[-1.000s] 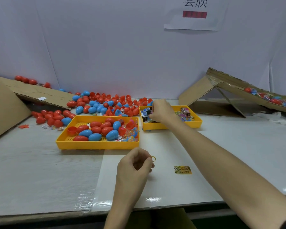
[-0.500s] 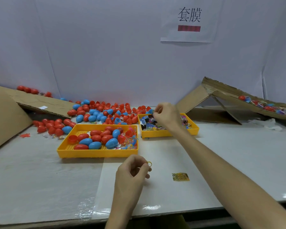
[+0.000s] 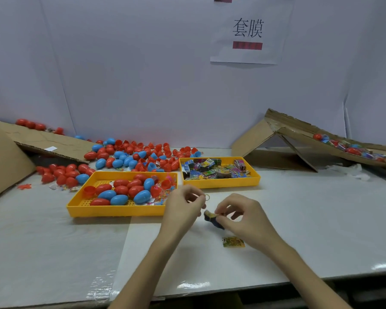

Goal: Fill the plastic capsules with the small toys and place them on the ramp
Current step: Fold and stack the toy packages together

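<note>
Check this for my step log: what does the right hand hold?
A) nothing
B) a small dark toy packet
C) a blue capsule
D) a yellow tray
B: the right hand pinches a small dark toy packet, while the left hand pinches a small yellow ring.

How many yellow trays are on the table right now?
2. The capsule tray sits left of centre, just beyond the left hand; the packet tray lies behind it to the right. None seems hidden.
</note>
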